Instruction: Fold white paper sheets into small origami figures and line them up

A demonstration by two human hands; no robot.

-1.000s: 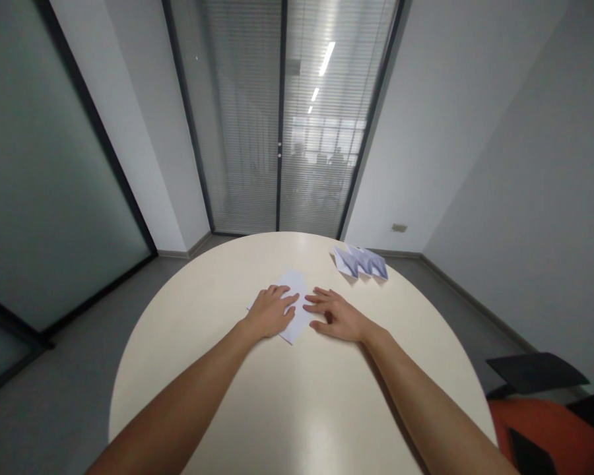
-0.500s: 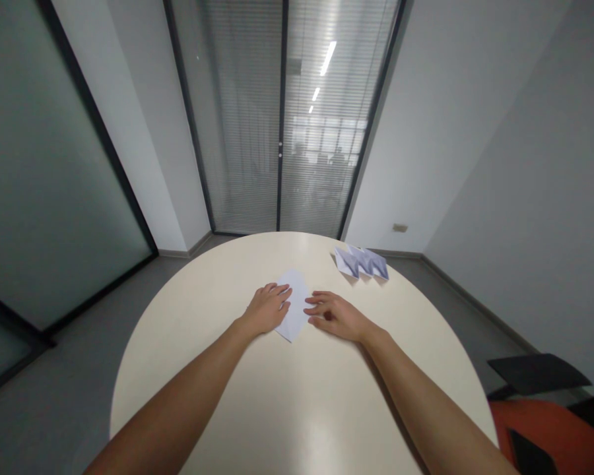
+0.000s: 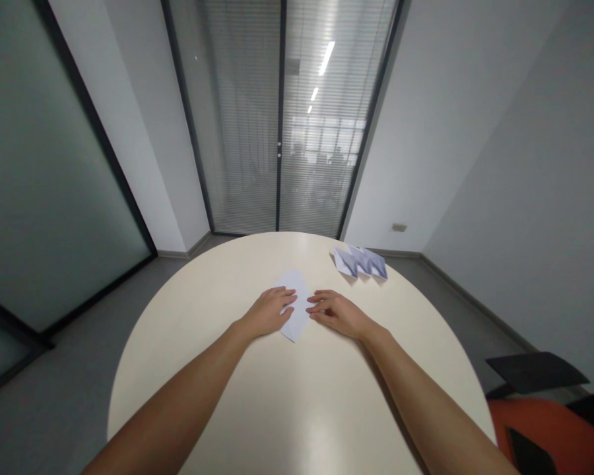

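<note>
A folded sheet of white paper [image 3: 299,323] lies on the table in front of me, pointed at its near end. My left hand [image 3: 271,311] rests flat over its left side, fingers stretched out and a little apart. At the paper's right edge is my right hand [image 3: 337,313], its fingers loosely bent and somewhat apart, fingertips at the edge. Whether those fingertips press on the paper I cannot tell. The left hand covers part of the sheet.
Several folded white paper pieces [image 3: 360,262] overlap in a row near the far right edge of the round cream table [image 3: 277,409]. An orange chair [image 3: 539,422] with black armrests stands at the lower right. Glass panels with blinds [image 3: 247,132] rise beyond the table.
My left hand has slid slightly right across the paper, and the sheet's near tip has shifted a little right. My right thumb has drawn closer to its fingers.
</note>
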